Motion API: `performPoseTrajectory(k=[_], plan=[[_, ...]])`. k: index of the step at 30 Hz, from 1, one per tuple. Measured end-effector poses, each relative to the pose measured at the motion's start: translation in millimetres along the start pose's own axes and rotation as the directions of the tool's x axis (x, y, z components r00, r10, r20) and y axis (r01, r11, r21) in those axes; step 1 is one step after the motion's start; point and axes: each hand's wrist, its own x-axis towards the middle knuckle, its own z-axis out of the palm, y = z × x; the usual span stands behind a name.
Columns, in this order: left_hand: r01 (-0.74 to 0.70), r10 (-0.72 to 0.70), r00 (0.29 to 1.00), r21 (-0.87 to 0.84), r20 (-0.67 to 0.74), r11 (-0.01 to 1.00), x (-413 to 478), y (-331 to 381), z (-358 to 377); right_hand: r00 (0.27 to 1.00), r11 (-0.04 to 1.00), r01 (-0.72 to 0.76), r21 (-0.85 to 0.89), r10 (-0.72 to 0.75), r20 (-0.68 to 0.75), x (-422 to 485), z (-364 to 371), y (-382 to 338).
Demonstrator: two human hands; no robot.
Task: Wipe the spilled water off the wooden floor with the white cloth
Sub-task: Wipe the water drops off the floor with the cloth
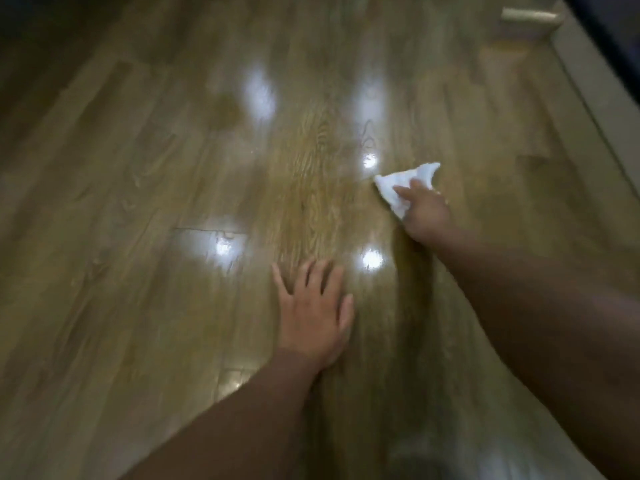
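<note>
A crumpled white cloth (398, 187) lies on the wooden floor (138, 237), right of the middle of the view. My right hand (424, 211) lies on top of it and presses it down, fingers over the cloth; part of the cloth is hidden under the hand. My left hand (313, 311) rests flat on the boards nearer to me, fingers spread, holding nothing. The floor shines with several bright light reflections; a small bright wet-looking spot (370, 161) sits just left of the cloth. The picture is blurred.
A pale skirting board (595, 109) runs along the right edge of the floor. A light rectangular object (530, 14) sits at the far right corner. The floor stretches away to the left and far side.
</note>
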Motion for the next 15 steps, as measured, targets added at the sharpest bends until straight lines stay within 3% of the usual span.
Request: performPoseTrajectory(k=[2,3,5,6,7,10,12,15], plan=[[-0.009,0.010,0.998,-0.022,0.070,1.000,11,12,12,0.987,0.990,0.143,0.000,-0.143,0.077,-24,13,-15],[-0.024,0.025,0.998,-0.015,0.064,1.000,10,11,17,0.945,0.955,0.296,-0.009,-0.291,0.149,-55,13,-15],[-0.035,0.037,0.998,-0.029,0.055,0.999,11,2,13,0.784,0.817,0.577,-0.001,-0.554,0.280,-121,12,1],[-0.031,0.032,0.998,-0.032,0.061,0.999,12,2,11,0.729,0.776,0.631,0.013,-0.599,0.331,-147,3,21],[-0.022,0.025,0.997,-0.038,0.075,0.999,15,4,10,0.719,0.763,0.647,0.000,-0.610,0.334,-158,-10,45],[-0.039,0.040,0.993,-0.016,0.114,0.999,14,6,12,0.874,0.904,0.423,-0.068,-0.387,0.292,-91,-37,86],[-0.041,0.041,0.993,-0.008,0.110,0.999,14,3,13,0.972,0.955,0.221,-0.197,-0.198,0.129,-17,-37,88],[-0.033,0.035,0.993,-0.016,0.115,0.999,15,4,11,0.996,0.988,-0.077,-0.136,0.071,-0.051,73,-26,54]])
